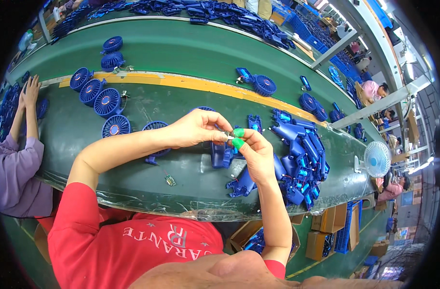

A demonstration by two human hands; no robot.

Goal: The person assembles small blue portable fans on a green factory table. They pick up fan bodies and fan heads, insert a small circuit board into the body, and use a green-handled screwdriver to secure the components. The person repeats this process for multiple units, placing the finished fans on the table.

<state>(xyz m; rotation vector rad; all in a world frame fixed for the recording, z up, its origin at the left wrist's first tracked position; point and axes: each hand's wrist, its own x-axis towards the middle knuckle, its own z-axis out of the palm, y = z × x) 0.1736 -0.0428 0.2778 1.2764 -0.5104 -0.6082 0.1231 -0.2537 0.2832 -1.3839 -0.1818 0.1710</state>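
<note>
My left hand (200, 129) and my right hand (257, 153) meet over the middle of the green bench, both closed in a pinch. Between their fingertips is a small white connector (229, 137), partly hidden by the fingers. Green tape covers the right thumb and forefinger tips. Just below the hands lies a blue plastic handle shell (221, 156). A blue fan head (155, 126) sits under my left forearm, partly covered. Nearer to me rests a small green circuit board (169, 180) with thin wires. Another blue shell (242, 184) with wires lies by my right wrist.
Several blue fan heads (107, 102) line the bench's left side. A heap of blue handle shells (299, 159) is right of my right arm. Beyond a yellow-taped edge (191, 83) runs a green belt (181, 50). A co-worker's hands (31, 91) are far left; a white fan (376, 159) stands right.
</note>
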